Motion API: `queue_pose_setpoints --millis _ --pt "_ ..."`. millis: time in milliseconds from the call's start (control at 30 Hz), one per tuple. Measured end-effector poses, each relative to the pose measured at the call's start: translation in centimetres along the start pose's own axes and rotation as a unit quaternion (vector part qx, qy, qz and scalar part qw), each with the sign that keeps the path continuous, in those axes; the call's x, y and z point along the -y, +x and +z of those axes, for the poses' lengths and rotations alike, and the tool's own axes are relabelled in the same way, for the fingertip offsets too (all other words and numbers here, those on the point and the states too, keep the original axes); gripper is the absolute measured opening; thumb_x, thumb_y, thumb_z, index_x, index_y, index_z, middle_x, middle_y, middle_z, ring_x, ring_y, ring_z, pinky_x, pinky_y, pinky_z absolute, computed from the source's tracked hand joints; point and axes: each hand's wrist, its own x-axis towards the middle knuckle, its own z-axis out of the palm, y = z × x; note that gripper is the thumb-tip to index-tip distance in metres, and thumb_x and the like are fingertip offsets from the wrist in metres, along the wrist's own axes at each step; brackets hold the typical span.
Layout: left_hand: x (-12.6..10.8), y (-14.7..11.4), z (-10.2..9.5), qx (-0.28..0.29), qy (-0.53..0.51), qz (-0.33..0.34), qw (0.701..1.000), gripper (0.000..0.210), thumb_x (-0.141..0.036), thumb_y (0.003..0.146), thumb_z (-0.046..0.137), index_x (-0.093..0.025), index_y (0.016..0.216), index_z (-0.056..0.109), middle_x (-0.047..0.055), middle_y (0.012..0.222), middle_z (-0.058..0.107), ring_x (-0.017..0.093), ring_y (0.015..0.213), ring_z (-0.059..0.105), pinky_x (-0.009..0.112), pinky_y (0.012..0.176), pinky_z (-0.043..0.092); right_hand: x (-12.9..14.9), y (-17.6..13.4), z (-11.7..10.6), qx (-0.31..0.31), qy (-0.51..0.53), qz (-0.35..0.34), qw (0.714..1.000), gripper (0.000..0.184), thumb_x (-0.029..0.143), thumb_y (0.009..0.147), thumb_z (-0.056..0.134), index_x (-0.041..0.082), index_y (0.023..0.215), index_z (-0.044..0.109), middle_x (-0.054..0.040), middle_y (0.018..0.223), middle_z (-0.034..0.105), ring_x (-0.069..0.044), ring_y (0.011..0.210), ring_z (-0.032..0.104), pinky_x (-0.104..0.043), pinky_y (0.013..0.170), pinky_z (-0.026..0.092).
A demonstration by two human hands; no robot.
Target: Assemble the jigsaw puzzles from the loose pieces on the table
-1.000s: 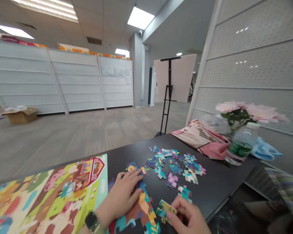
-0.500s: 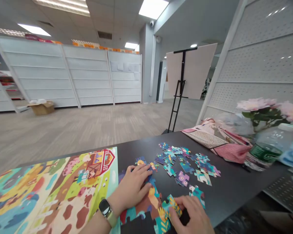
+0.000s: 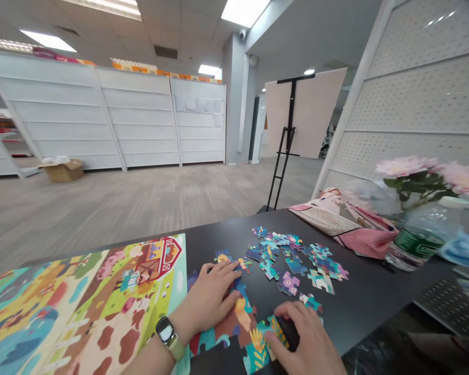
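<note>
My left hand [image 3: 211,296] lies flat, fingers stretched, on a partly joined jigsaw puzzle [image 3: 230,333] of brown, purple and teal pieces. A watch with a pale green strap [image 3: 171,338] is on that wrist. My right hand [image 3: 308,338] has its thumb and index finger on a teal puzzle piece [image 3: 275,328] with yellow leaves, at the right edge of the joined part. The piece lies against its neighbour; whether it is fully seated I cannot tell. Several loose puzzle pieces [image 3: 271,253] are scattered beyond my hands, and one teal piece [image 3: 311,302] lies just past my right fingers.
An illustrated farm picture sheet [image 3: 117,312] covers the left of the black table [image 3: 355,307]. At the right stand a pink patterned bag [image 3: 359,232], a water bottle [image 3: 418,242] and pink flowers [image 3: 406,166]. An easel [image 3: 283,156] stands beyond the table.
My right hand has shifted slightly left and up with the leaf-patterned piece, which now sits closer against the joined puzzle. My left hand keeps its place on the puzzle.
</note>
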Motion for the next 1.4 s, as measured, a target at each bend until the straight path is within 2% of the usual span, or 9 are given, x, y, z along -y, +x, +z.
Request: queue_pose_setpoints --millis 233,333,433,567,767,1067,1167,1267,1400 --pt "-0.6 -0.3 -0.5 0.005 0.0 -0.004 1.0 0.043 -0.043 0.097 0.054 -0.03 0.138 0.055 0.004 0.154 0.045 0.029 0.142 0.038 0.05 0.113 0.029 -0.9 -0.3 0.3 0.024 0.005 -0.028 0.999 0.027 0.036 0.08 0.068 0.025 0.104 0.073 -0.0059 0.099 0.071 -0.026 0.093 0.067 -0.034 0.085 0.053" --pt "-1.2 -0.5 -0.5 0.036 -0.004 0.004 0.999 0.073 -0.058 0.077 0.074 -0.031 0.141 0.053 0.005 0.159 0.038 0.034 0.145 0.032 0.054 0.116 0.025 -1.4 -0.4 0.5 0.027 0.009 -0.044 0.999 0.023 0.033 0.079 0.07 0.026 0.101 0.073 -0.0046 0.098 0.072 -0.025 0.092 0.067 -0.032 0.083 0.053" --pt "-1.7 -0.6 -0.5 0.065 -0.005 -0.009 0.998 0.089 -0.055 0.065 0.084 -0.032 0.144 0.051 0.005 0.161 0.032 0.036 0.146 0.029 0.055 0.118 0.023 -1.6 -0.3 0.4 0.031 0.025 -0.037 0.998 0.018 0.031 0.078 0.07 0.025 0.095 0.071 -0.0034 0.095 0.072 -0.024 0.091 0.067 -0.032 0.083 0.053" --pt "-2.1 -0.4 -0.8 0.08 -0.01 -0.025 0.996 0.086 -0.052 0.065 0.084 -0.033 0.143 0.052 0.004 0.162 0.03 0.037 0.147 0.028 0.057 0.118 0.021 -2.7 0.0 -0.6 0.009 0.05 -0.001 0.999 0.011 0.031 0.083 0.064 0.023 0.09 0.068 -0.0027 0.09 0.071 -0.021 0.088 0.066 -0.03 0.081 0.053" --pt "-1.5 0.0 -1.1 0.096 -0.016 -0.007 0.995 0.086 -0.067 0.069 0.077 -0.031 0.143 0.053 0.007 0.16 0.032 0.039 0.145 0.031 0.058 0.116 0.026 -6.8 1.3 -1.8 -0.068 0.027 0.05 0.996 0.024 0.042 0.085 0.062 0.025 0.096 0.074 -0.0066 0.097 0.074 -0.027 0.094 0.067 -0.037 0.085 0.054" --pt "0.5 0.8 1.1 0.095 0.011 0.025 0.995 0.078 -0.058 0.072 0.076 -0.033 0.142 0.053 0.008 0.16 0.033 0.041 0.142 0.037 0.053 0.112 0.033 -13.7 5.8 -5.1 -0.184 -0.005 0.065 0.981 0.038 0.039 0.092 0.04 0.02 0.102 0.072 -0.0123 0.108 0.072 -0.029 0.104 0.064 -0.046 0.096 0.048" --pt "1.5 1.2 2.3 0.102 0.028 0.026 0.994 0.079 -0.05 0.071 0.078 -0.035 0.143 0.051 0.006 0.16 0.031 0.041 0.142 0.037 0.053 0.111 0.034 -15.6 8.4 -6.5 -0.163 -0.03 0.083 0.983 0.041 0.041 0.082 0.053 0.016 0.107 0.073 -0.0165 0.115 0.071 -0.034 0.111 0.062 -0.052 0.099 0.045" --pt "2.2 1.4 3.2 0.098 0.034 0.019 0.994 0.074 -0.04 0.072 0.075 -0.037 0.142 0.052 0.003 0.16 0.031 0.04 0.142 0.038 0.053 0.11 0.035 -16.1 9.2 -7.0 -0.126 -0.021 0.065 0.99 0.039 0.041 0.076 0.063 0.02 0.106 0.075 -0.012 0.114 0.073 -0.032 0.111 0.064 -0.046 0.097 0.047" --pt "2.2 1.1 3.5 0.07 0.033 0.019 0.997 0.066 -0.037 0.077 0.069 -0.037 0.141 0.054 0.002 0.159 0.033 0.036 0.141 0.039 0.05 0.11 0.035 -17.0 8.6 -6.9 -0.157 0.151 0.105 0.97 0.046 0.045 0.072 0.071 0.021 0.111 0.071 -0.0077 0.104 0.075 -0.028 0.096 0.069 -0.04 0.09 0.051"
